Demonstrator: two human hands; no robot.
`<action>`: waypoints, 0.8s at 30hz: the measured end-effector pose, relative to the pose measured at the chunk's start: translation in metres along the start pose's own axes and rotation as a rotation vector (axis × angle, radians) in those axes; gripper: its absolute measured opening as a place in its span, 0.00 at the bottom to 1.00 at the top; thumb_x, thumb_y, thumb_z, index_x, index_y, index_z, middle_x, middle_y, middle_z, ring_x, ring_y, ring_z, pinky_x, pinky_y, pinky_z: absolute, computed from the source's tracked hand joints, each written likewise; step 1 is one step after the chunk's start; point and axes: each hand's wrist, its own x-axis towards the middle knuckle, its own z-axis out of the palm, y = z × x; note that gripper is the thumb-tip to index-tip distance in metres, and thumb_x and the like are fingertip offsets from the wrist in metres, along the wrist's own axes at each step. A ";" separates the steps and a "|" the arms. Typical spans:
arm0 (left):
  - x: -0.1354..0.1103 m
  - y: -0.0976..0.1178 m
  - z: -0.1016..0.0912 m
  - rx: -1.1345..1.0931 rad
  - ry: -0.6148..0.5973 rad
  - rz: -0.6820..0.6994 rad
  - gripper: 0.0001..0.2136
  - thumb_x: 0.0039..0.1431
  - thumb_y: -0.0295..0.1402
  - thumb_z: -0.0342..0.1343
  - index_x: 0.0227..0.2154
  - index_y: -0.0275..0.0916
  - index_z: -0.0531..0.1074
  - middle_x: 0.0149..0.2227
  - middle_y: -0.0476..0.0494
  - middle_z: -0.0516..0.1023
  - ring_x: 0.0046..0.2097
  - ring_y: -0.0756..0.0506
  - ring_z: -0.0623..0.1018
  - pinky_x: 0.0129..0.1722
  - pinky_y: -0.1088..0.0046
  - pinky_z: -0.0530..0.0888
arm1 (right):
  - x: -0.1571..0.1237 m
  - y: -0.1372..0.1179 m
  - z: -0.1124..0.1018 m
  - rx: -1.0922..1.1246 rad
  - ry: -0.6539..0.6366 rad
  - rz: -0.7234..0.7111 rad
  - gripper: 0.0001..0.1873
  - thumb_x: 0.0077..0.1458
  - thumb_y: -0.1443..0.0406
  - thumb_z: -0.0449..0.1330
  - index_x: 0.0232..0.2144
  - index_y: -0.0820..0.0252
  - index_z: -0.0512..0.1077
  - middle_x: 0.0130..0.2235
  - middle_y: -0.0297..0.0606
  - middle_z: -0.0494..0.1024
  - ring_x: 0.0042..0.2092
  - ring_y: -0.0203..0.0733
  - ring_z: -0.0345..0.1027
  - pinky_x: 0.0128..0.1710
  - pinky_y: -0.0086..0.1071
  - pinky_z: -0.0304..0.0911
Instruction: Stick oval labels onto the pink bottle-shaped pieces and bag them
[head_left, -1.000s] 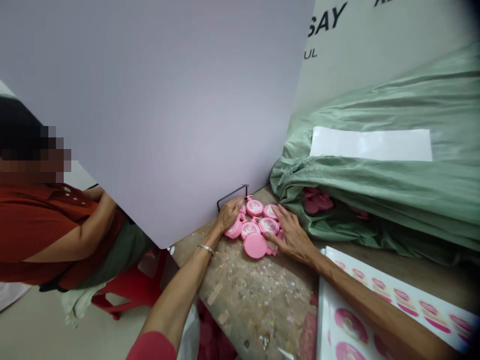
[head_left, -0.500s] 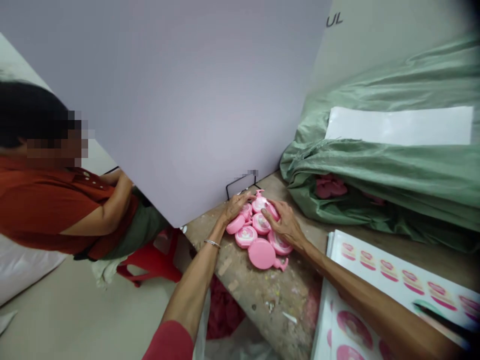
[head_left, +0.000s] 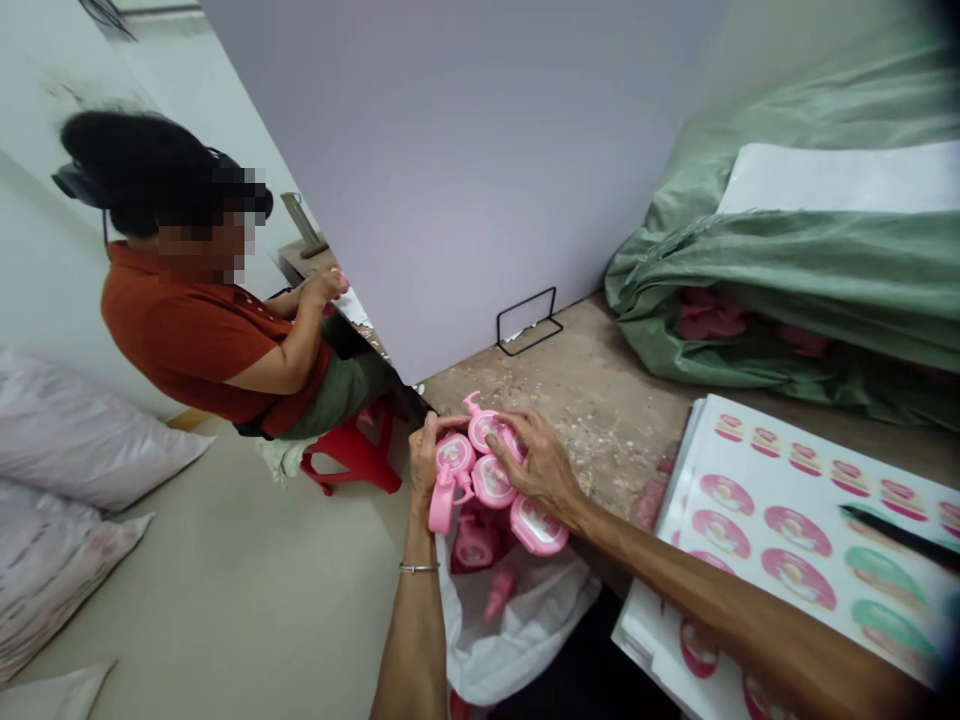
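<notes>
My left hand [head_left: 424,470] and my right hand [head_left: 544,465] press in from both sides on a cluster of small pink plastic pump bottles [head_left: 495,482] with round stickers. They hold the cluster at the table's near edge, above the mouth of a white sack [head_left: 487,675]. My left hand is wrapped round the left side, its fingers partly hidden. The right thumb lies over the bottles. Below the hands, another pink bottle [head_left: 472,545] and a blurred pink piece [head_left: 500,590] show inside the sack opening.
Sticker sheets [head_left: 799,515] with a black pen [head_left: 900,535] lie at right. Behind them is a green sack [head_left: 825,270] of pink pieces. A black wire stand [head_left: 529,322] is beside the grey panel [head_left: 450,180]. At left a co-worker [head_left: 202,330] sits on a red stool [head_left: 356,455].
Both hands have drawn the pink bottles from the tabletop towards me, over its edge and above the white sack. Some bottles have left the cluster. The view has shifted.
</notes>
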 end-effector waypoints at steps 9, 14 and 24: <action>-0.046 -0.049 -0.007 -0.118 0.323 -0.077 0.25 0.60 0.50 0.46 0.22 0.36 0.76 0.27 0.39 0.80 0.34 0.44 0.80 0.42 0.66 0.74 | -0.034 -0.030 0.012 -0.014 -0.169 -0.142 0.16 0.60 0.59 0.55 0.48 0.60 0.70 0.46 0.45 0.75 0.47 0.48 0.64 0.48 0.43 0.59; -0.052 -0.057 -0.001 -0.075 0.376 -0.148 0.25 0.59 0.52 0.47 0.24 0.35 0.76 0.28 0.37 0.81 0.33 0.43 0.81 0.39 0.65 0.76 | -0.048 -0.046 0.025 0.131 -0.359 -0.205 0.14 0.63 0.62 0.49 0.43 0.62 0.71 0.42 0.45 0.76 0.44 0.46 0.63 0.46 0.42 0.59; -0.040 0.001 -0.002 -0.007 0.353 0.003 0.20 0.58 0.48 0.53 0.28 0.34 0.79 0.29 0.41 0.82 0.32 0.45 0.80 0.37 0.70 0.77 | -0.068 -0.055 -0.119 0.252 -0.525 -0.045 0.22 0.66 0.59 0.45 0.27 0.62 0.72 0.26 0.36 0.72 0.30 0.34 0.63 0.34 0.28 0.58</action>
